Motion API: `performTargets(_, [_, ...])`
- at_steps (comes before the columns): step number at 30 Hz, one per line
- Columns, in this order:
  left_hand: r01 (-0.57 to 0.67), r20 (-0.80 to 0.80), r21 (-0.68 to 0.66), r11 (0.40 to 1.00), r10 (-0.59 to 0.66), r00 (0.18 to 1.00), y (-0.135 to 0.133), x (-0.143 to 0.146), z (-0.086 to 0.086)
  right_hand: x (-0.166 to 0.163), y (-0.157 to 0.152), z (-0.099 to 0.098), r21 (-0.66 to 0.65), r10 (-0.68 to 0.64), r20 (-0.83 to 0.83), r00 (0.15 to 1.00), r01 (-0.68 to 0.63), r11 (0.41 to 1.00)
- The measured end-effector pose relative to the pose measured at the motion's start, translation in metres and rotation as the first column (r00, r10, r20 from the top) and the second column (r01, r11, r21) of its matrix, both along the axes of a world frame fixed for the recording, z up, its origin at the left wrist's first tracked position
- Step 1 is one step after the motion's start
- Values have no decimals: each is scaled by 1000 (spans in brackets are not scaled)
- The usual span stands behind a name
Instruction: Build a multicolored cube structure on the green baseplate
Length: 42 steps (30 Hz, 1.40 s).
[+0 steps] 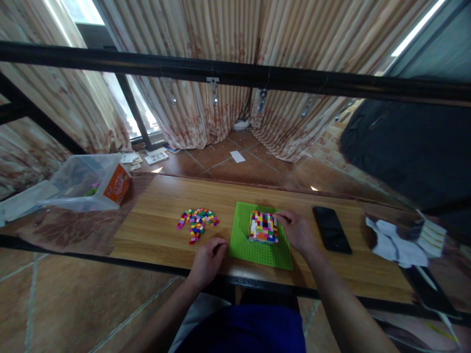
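Observation:
A green baseplate [257,247] lies on the wooden table, carrying a square block of many-coloured small bricks [263,227]. My right hand [297,231] rests against the block's right upper corner, fingers pinched together at its top edge. My left hand [206,258] sits curled on the table by the baseplate's left edge, fingers closed; what it holds, if anything, is hidden. A loose pile of coloured bricks [196,221] lies to the left of the baseplate, just beyond my left hand.
A black phone [331,229] lies right of the baseplate. Crumpled white paper and a small box [403,242] sit at the far right. A clear plastic tub [83,182] with an orange label stands at the left. A black bar [235,73] crosses overhead.

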State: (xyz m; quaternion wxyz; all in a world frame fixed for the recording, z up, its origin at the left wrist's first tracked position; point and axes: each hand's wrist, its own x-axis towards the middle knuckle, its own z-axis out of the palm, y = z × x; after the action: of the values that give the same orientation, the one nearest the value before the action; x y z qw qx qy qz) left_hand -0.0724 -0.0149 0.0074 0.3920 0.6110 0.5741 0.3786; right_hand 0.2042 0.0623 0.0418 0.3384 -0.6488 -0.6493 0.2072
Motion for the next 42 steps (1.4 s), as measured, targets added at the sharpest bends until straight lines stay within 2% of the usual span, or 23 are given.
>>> performTargets(7, [9,-9,-18,1000,-9,1000,-1,1,0,4,4,3,-14,67,5,998,-67,998])
performTargets(12, [0,-8,-24,1000,0,1000,-1,1,1,4,3,-1,-36,59,-44,997,-61,998])
performTargets(17, [10,-15,-30,999,-11,1000,-1,1,3,1,1,-1,-30,26,-54,998,-28,999])
performTargets(23, [32,17,3,999,-32,999,-2,1,-2,7,-5,-12,-28,-25,-112,993,22,999])
performTargets(27, [1,41,24,1000,-2,999,-10,-7,-5,1,-15,-2,71,-111,-86,990,118,991])
performTargets(30, [-78,31,48,996,76,997,-17,-20,-5,-26,-30,18,185,-42,-40,998,48,982])
performTargets(32, [-131,23,58,990,129,991,-20,-30,-7,-56,-40,29,190,122,0,993,-119,974])
performTargets(34, [-173,29,58,983,172,985,-20,-41,-10,-90,-45,31,180,295,61,953,-302,936])
performTargets(36, [-192,36,56,980,190,981,-20,-48,-12,-123,-44,24,107,409,118,905,-421,901])
performTargets(39, [-151,3,56,987,151,989,-19,-52,-11,-162,-32,4,17,399,237,886,-415,910])
performTargets(42, [-106,-33,71,992,108,994,-19,-51,-8,-182,-18,-13,-80,391,367,844,-390,917])
